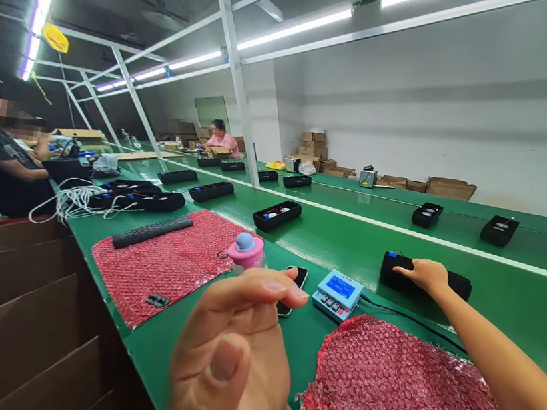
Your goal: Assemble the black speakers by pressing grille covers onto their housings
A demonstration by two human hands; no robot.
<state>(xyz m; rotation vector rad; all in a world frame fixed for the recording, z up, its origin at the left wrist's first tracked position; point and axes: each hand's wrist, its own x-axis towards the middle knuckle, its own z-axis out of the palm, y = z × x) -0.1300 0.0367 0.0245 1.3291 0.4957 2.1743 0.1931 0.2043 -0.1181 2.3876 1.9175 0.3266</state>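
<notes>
Head view: your right hand [428, 277] rests on a black case [407, 289] on the green worktop [344, 240], grip too hidden to tell; your left hand [246, 353] is empty, fingers half-curled.

Assembly workshop, long green workbench [345, 233]

Free lane on belt [344, 238] between left casing [276, 217] and right casing [459, 285], the latter under right hand [428, 276]. Bottle [246, 252], phone [301, 278], meter [339, 294] obstruct low reach from left hand [238, 355]. Cord [405, 312] trails rightward.
</notes>
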